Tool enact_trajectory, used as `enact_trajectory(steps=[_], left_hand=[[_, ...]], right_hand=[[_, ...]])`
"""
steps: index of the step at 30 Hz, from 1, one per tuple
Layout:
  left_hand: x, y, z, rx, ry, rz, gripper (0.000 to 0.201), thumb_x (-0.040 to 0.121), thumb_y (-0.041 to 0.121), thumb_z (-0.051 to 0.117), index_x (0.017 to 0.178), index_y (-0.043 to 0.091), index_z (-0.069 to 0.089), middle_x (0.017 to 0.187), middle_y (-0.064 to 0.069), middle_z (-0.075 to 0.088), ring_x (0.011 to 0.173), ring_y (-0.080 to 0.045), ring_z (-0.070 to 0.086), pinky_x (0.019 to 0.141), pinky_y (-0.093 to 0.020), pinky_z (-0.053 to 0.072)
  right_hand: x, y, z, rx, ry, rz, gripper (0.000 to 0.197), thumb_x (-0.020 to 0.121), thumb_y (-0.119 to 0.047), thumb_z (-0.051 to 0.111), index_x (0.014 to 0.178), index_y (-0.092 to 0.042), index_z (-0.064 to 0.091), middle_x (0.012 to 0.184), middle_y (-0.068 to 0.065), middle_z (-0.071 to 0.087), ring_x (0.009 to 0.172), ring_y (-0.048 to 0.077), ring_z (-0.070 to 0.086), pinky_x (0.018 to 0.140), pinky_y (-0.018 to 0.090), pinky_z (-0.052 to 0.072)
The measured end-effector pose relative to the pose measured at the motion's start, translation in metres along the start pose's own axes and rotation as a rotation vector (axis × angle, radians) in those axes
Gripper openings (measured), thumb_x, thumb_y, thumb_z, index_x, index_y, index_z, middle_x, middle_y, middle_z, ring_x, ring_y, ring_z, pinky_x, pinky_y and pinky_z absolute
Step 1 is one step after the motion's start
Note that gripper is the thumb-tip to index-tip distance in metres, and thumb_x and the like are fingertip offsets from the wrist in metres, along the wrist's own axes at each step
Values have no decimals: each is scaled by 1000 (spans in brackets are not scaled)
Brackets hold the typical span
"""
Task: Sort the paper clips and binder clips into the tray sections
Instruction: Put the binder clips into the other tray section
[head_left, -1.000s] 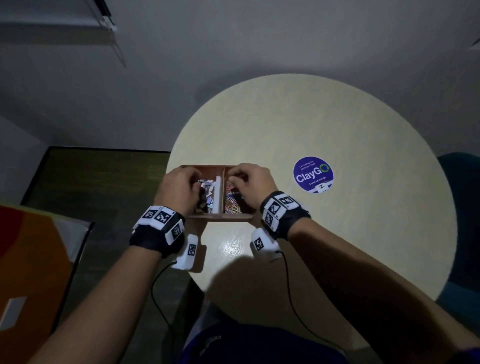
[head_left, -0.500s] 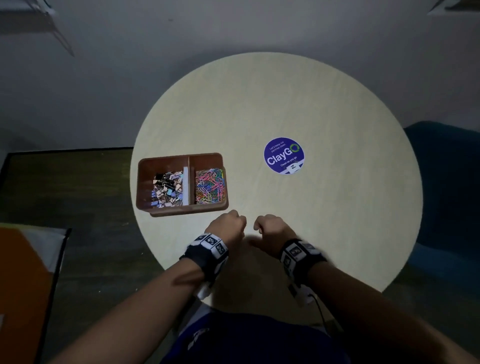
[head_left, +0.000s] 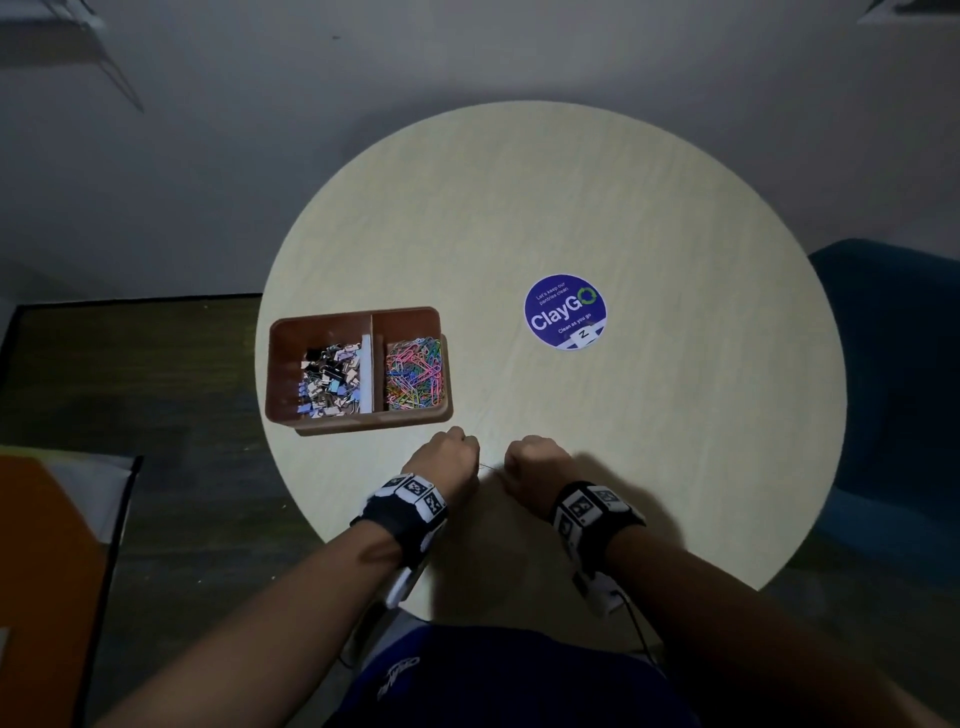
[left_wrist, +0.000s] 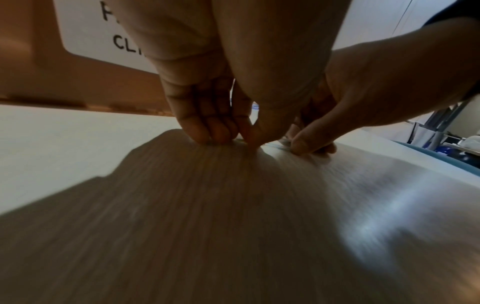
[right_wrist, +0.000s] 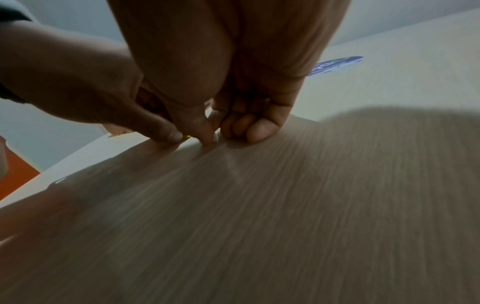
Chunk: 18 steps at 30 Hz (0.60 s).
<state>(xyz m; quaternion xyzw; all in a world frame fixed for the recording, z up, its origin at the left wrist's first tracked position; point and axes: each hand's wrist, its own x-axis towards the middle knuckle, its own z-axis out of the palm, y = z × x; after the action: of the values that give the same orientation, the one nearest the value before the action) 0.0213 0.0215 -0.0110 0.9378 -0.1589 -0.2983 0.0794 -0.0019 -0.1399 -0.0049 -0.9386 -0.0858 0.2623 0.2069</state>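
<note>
The brown two-section tray (head_left: 358, 423) stands at the left of the round table (head_left: 623, 208). Binder clips (head_left: 332, 379) fill its left section and coloured paper clips (head_left: 414, 376) its right one. My left hand (head_left: 447, 457) and right hand (head_left: 535, 462) sit side by side below the tray, near the table's front edge. Both have their fingers curled under, with the tips down on the wood (left_wrist: 221, 127) (right_wrist: 233, 123). A thin yellowish sliver (right_wrist: 188, 136) lies between the two thumb tips, and neither hand wraps it. The tray's wall (left_wrist: 78, 82) with its white label stands just behind my left hand.
A round purple sticker (head_left: 565, 312) lies flat near the table's middle. A blue chair (head_left: 893, 364) stands at the right edge of the table. An orange object (head_left: 41, 571) sits on the dark floor at the left. Bare wood spreads right of the tray.
Both hands have left the tray, where they were a second ago, and pulled back to the table's near edge. Over the last half second they have hardly moved.
</note>
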Motion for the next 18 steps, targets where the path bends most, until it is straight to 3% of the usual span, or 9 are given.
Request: enact_trajectory(steps=[3, 5, 7, 9, 12, 18], left_hand=[[2, 0, -3, -35, -5, 9, 21, 91, 14, 46, 107, 7, 58, 108, -15, 57, 103, -34, 56, 83, -40, 47], [3, -1, -7, -101, -2, 9, 18, 93, 15, 48, 106, 11, 58, 108, -14, 60, 101, -33, 57, 81, -38, 46], [4, -2, -9, -173, 28, 6, 17, 92, 18, 53, 108, 16, 58, 108, -11, 62, 100, -30, 59, 82, -37, 47], [6, -3, -11, -203, 70, 7, 20, 92, 22, 57, 112, 19, 59, 110, -7, 62, 100, -27, 60, 83, -36, 49], [12, 1, -13, -219, 106, 42, 24, 91, 22, 58, 115, 19, 62, 112, -7, 64, 102, -26, 61, 86, -35, 50], [30, 27, -16, -180, 115, 57, 29, 92, 26, 57, 119, 19, 62, 116, -8, 64, 107, -28, 59, 86, -35, 48]], right_hand=[[3, 6, -14, 95, 104, -3, 7, 76, -10, 61, 70, -11, 57, 69, 12, 61, 65, 31, 55, 57, 30, 38], [7, 10, -26, 176, 68, 76, 5, 82, -14, 56, 85, -17, 59, 78, 3, 61, 74, 20, 51, 66, 26, 34], [11, 16, -33, 163, 30, 114, 24, 84, -18, 55, 108, -18, 60, 87, 0, 63, 84, 19, 54, 72, 26, 38], [15, 21, -35, 110, 24, 108, 33, 87, -20, 54, 120, -17, 58, 100, 3, 66, 98, 22, 57, 79, 28, 42], [16, 24, -34, 61, 12, 122, 24, 89, -24, 54, 109, -14, 63, 103, 8, 64, 100, 25, 56, 78, 29, 39], [12, 30, -34, 232, 59, 185, 9, 84, -20, 58, 84, -16, 66, 78, 0, 64, 77, 19, 53, 66, 25, 33]])
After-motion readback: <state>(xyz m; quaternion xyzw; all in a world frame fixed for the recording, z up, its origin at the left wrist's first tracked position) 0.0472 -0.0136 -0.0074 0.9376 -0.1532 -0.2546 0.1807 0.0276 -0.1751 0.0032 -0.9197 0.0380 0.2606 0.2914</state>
